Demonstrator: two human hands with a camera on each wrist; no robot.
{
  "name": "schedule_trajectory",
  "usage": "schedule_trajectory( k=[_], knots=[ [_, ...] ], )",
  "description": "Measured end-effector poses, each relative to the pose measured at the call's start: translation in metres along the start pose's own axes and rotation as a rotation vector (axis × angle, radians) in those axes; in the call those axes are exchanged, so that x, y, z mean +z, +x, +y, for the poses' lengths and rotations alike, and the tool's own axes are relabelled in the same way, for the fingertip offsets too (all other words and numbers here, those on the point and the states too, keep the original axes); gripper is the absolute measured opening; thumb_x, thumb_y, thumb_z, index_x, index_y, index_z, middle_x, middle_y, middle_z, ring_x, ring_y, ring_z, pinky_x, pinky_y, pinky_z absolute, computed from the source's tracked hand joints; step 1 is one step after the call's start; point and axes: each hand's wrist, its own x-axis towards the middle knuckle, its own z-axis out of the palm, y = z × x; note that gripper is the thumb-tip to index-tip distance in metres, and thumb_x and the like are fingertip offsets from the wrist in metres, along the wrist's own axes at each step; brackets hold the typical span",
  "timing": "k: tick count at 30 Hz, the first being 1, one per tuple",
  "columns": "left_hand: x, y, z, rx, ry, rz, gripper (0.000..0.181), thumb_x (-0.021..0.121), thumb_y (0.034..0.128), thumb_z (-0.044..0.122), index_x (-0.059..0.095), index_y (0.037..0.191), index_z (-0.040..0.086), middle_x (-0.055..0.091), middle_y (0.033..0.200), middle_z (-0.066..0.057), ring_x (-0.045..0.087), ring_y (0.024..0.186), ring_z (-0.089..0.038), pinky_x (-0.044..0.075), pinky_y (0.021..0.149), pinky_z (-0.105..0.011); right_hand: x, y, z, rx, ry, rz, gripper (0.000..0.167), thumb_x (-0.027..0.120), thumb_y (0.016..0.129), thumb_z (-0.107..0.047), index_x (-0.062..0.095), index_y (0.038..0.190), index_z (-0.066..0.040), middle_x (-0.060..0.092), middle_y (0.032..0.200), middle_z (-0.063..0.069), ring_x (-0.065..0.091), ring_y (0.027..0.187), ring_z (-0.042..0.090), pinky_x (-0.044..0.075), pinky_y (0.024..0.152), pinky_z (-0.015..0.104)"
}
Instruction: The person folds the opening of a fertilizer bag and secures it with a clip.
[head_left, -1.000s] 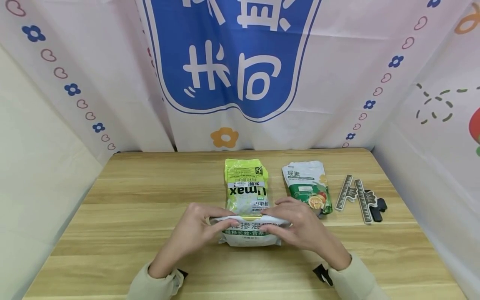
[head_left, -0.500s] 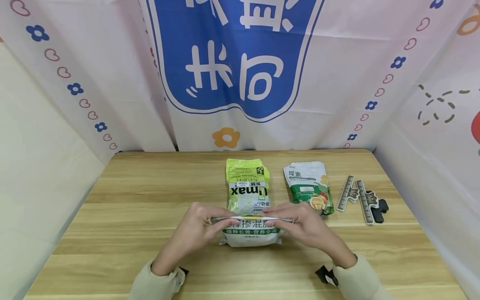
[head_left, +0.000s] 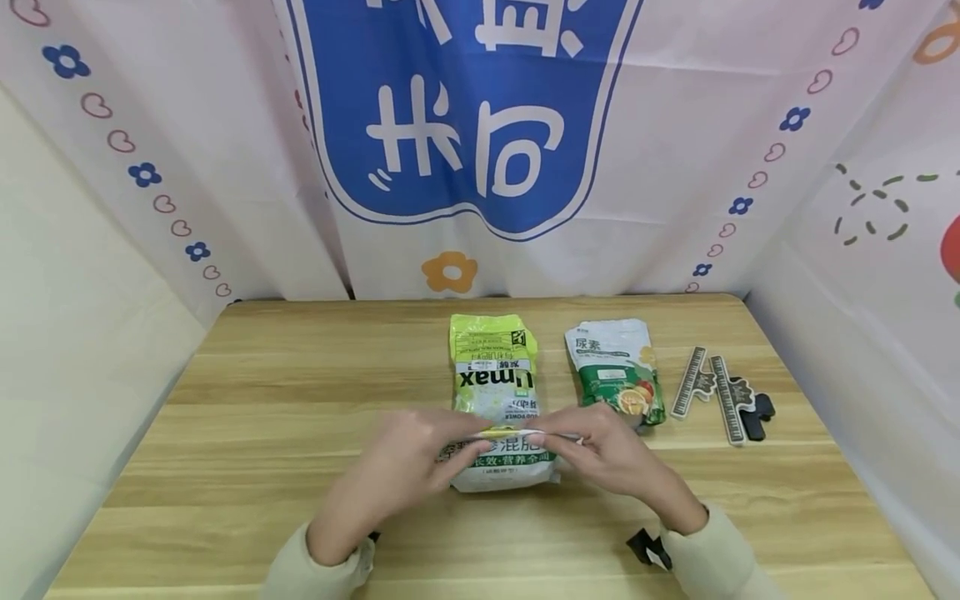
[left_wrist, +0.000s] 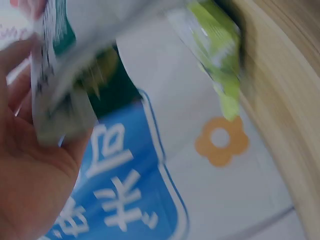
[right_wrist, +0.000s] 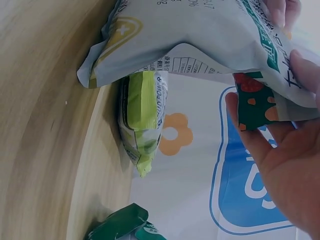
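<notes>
head view shows your left hand (head_left: 397, 458) and right hand (head_left: 611, 454) pinching the white bag (head_left: 504, 477) by its top edge (head_left: 504, 432), which runs left to right between them, its body below, nearer you than the yellow-green bag (head_left: 495, 367).

Lime bag (head_left: 493, 367): by the middle of the surface's (head_left: 300, 383) far edge
Green-white pouch (head_left: 611, 367): same edge, toward the right corner
Patterned clips (head_left: 727, 400): two, near the right edge; black piece (head_left: 761, 417) beside one
Curtain (head_left: 675, 167): beyond the far edge
</notes>
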Motion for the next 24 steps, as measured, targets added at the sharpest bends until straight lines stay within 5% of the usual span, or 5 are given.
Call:
schedule_trajectory(
  k=[6,9,14,19,24],
  knots=[
    [0.009,0.011,0.009,0.004,0.008,0.009,0.015,0.077,0.0973,0.025,0.083,0.109,0.017,0.083,0.095,0.005,0.072,0.073,-0.001,0.058,0.065,-0.017,0.001,0.002,-0.001,-0.025,0.009,-0.013,0.024,0.068,0.100,-0.002,0.080,0.118,-0.012,0.081,0.117,0.005,0.079,0.107,0.020,0.064,0.092,0.032],
    [0.013,0.010,0.006,0.024,0.002,0.038,0.013,0.079,0.0944,0.020,0.085,0.106,0.017,0.082,0.084,0.005,0.052,0.055,0.007,0.041,0.053,-0.008,0.000,0.001,-0.001,-0.033,-0.001,-0.013,0.024,0.067,0.100,-0.001,0.079,0.118,-0.011,0.081,0.116,0.006,0.079,0.106,0.020,0.064,0.090,0.032],
    [0.018,0.013,0.005,0.036,-0.017,0.085,0.010,0.080,0.0928,0.016,0.085,0.101,0.017,0.079,0.074,0.005,0.025,0.050,0.009,0.020,0.047,-0.006,-0.002,0.000,-0.002,0.001,-0.052,-0.015,0.024,0.066,0.101,-0.004,0.079,0.121,-0.011,0.080,0.118,0.005,0.079,0.099,0.012,0.063,0.084,0.025],
    [0.012,0.014,0.006,-0.022,-0.067,-0.004,0.014,0.076,0.0978,0.021,0.084,0.109,0.017,0.079,0.075,0.007,0.027,0.050,0.010,0.025,0.047,-0.007,-0.006,0.000,-0.003,0.015,-0.068,-0.058,0.025,0.064,0.103,-0.006,0.077,0.124,-0.010,0.080,0.119,0.007,0.067,0.079,-0.002,0.059,0.074,0.021],
    [0.004,0.011,0.001,-0.073,-0.142,-0.106,0.020,0.070,0.1023,0.020,0.081,0.118,0.016,0.073,0.073,0.008,0.034,0.055,0.009,0.035,0.051,-0.011,-0.012,-0.001,-0.005,0.046,-0.116,-0.141,0.031,0.056,0.108,-0.007,0.070,0.135,-0.006,0.080,0.095,0.008,0.043,0.063,-0.009,0.054,0.071,0.020]
  ],
)
